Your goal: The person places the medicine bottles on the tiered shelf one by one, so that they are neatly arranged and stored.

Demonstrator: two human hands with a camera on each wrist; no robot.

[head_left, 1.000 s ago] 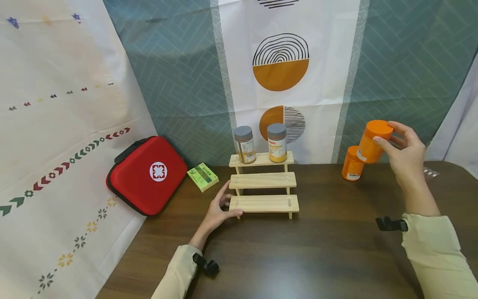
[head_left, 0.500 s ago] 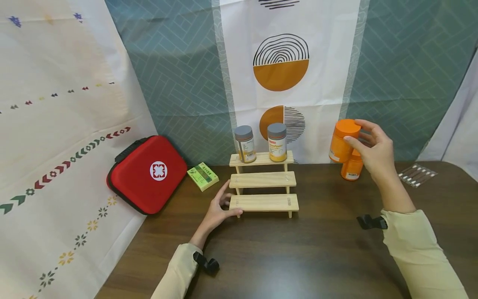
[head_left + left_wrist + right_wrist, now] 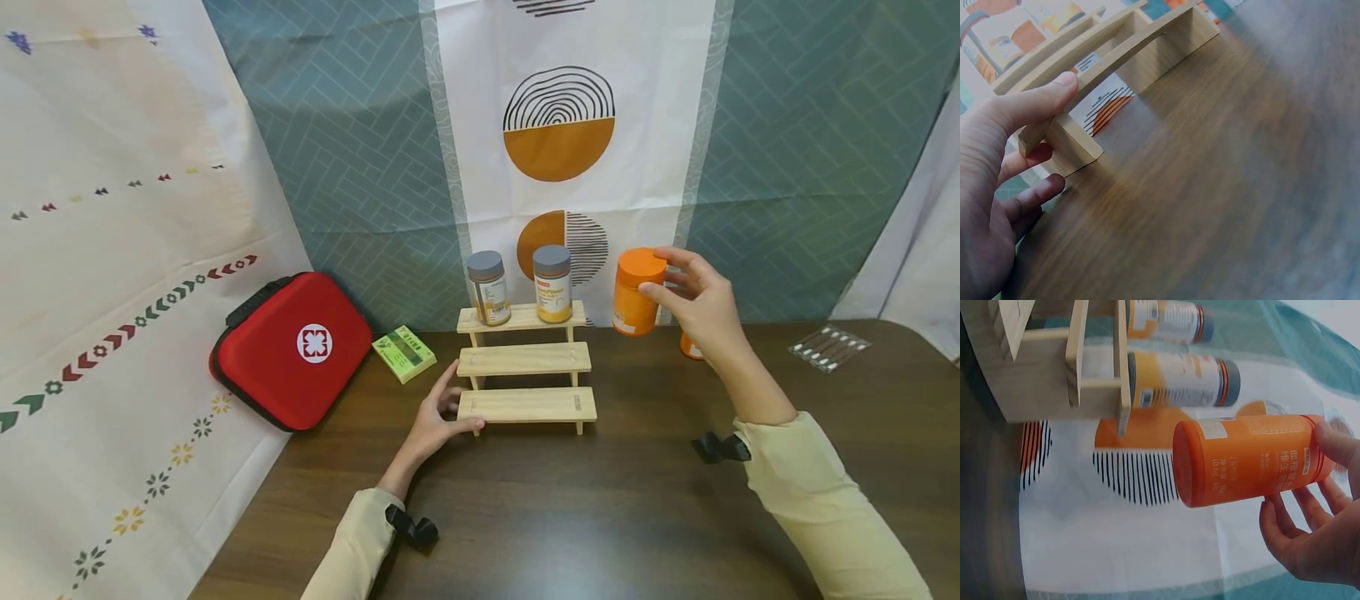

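My right hand (image 3: 701, 304) holds an orange pill bottle (image 3: 636, 296) near its lid, thumb on one side and fingers on the other. The bottle hangs in the air right of a three-tier wooden display rack (image 3: 525, 360). At the rack's left end, my left hand (image 3: 435, 425) grips the lowest step; in the left wrist view the thumb lies on top and a finger reaches below. Two grey-capped bottles stand on the top step, a left one (image 3: 491, 292) and a right one (image 3: 552, 287). Both lower steps are bare.
A second orange bottle (image 3: 690, 347) stands on the table behind my right hand, mostly hidden. Farther right lies a clear pack of cotton swabs (image 3: 828, 347). To the left are a green-yellow box (image 3: 404, 353) and a red first-aid case (image 3: 296, 354). A patterned curtain (image 3: 360, 167) backs the table.
My right hand has carried the orange bottle leftward, from above the second orange bottle toward the rack, and it now hangs more upright. The left hand keeps its place on the rack.
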